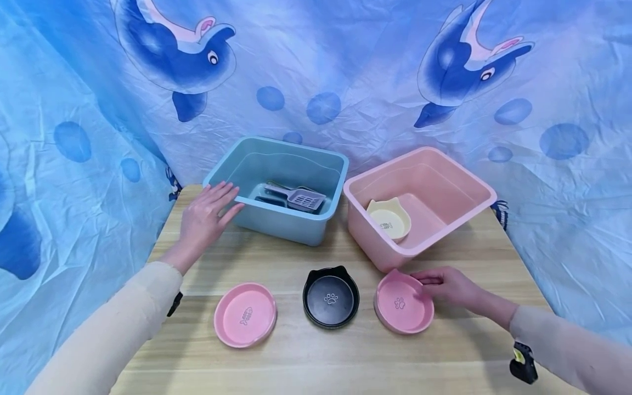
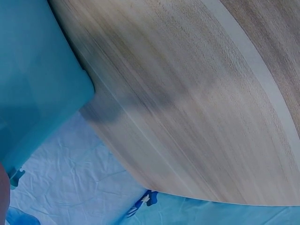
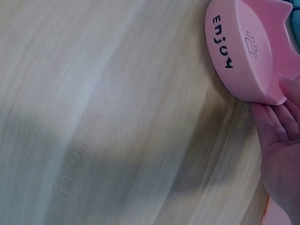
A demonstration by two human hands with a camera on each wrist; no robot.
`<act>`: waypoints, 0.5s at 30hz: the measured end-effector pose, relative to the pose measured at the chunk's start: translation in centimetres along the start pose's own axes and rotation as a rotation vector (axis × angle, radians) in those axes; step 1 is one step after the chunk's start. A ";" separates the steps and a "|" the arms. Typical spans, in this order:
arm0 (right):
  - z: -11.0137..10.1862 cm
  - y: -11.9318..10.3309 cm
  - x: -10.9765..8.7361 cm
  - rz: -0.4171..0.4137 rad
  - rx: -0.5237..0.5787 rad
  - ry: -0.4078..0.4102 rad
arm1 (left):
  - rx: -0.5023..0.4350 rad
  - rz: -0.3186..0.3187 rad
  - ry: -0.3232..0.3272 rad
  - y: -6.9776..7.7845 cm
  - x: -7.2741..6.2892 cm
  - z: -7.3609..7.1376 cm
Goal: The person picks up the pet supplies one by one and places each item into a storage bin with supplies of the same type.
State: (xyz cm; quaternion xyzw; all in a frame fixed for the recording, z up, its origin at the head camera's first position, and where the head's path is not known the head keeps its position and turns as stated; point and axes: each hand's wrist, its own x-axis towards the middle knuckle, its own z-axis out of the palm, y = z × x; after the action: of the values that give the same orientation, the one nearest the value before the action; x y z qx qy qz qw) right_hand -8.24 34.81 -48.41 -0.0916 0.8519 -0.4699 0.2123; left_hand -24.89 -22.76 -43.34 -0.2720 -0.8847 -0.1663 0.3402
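My right hand (image 1: pixel 454 288) pinches the right rim of a pink cat-eared bowl (image 1: pixel 399 318) with a paw print inside. In the right wrist view the thumb is inside this bowl (image 3: pixel 234 61), the fingers lie against its outside, and "enjoy" is lettered on its wall. My left hand (image 1: pixel 204 214), fingers straight, rests at the front left rim of a blue bin (image 1: pixel 276 222). Left of the pinched bowl stand a black cat-eared bowl (image 1: pixel 331 302) and a round pink bowl (image 1: pixel 246 315) with a fish print. The left wrist view barely shows the hand.
Inside the blue bin lie a lilac slotted litter scoop (image 1: pixel 303 198) and darker scoops partly beneath it. A pink bin (image 1: pixel 429 241) beside it holds a cream cat-eared bowl (image 1: pixel 392 216). Both bins stand at the back of the wooden table (image 1: pixel 276 373), before a blue dolphin-print cloth (image 1: pixel 345 66).
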 end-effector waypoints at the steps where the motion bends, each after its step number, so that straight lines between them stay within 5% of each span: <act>1: -0.1 -0.1 0.1 -0.010 -0.007 -0.009 | -0.003 0.001 0.005 0.0 0.0 0.0; 15: -0.6 0.2 1.1 -0.012 -0.054 0.004 | -0.005 0.006 -0.001 -0.2 0.0 -0.1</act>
State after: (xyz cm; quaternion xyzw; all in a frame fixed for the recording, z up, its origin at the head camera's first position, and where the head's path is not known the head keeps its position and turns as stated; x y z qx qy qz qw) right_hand -9.46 34.93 -48.58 -0.1014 0.8643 -0.4481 0.2050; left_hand -24.99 -22.90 -43.28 -0.2754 -0.8837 -0.1672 0.3394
